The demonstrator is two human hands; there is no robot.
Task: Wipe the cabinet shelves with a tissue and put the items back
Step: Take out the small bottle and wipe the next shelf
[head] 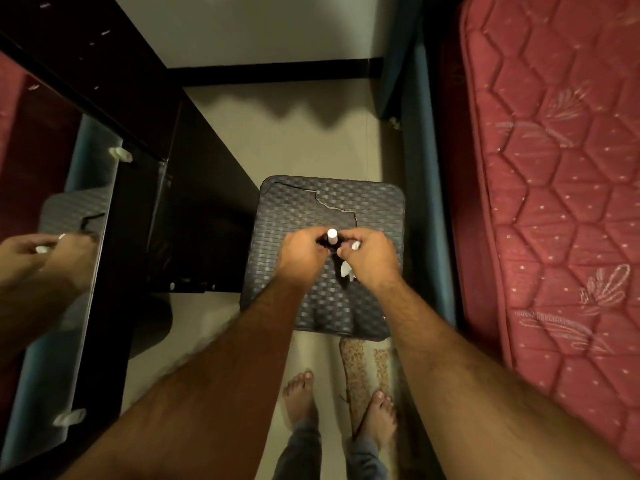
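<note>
left hand (300, 252) grips white-capped bottle (331, 237) | right hand (372, 254) pinches crumpled tissue (347, 270) | woven stool (367, 209)

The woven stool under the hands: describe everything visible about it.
The woven stool is dark grey-brown, squarish with rounded corners, its top a basket-weave pattern that looks like moulded plastic. A jagged crack runs across the far part of the top. It stands on the pale floor between the dark cabinet and the bed's blue edge. The left hand and right hand are over its middle, holding a small dark item with a white cap.
</note>
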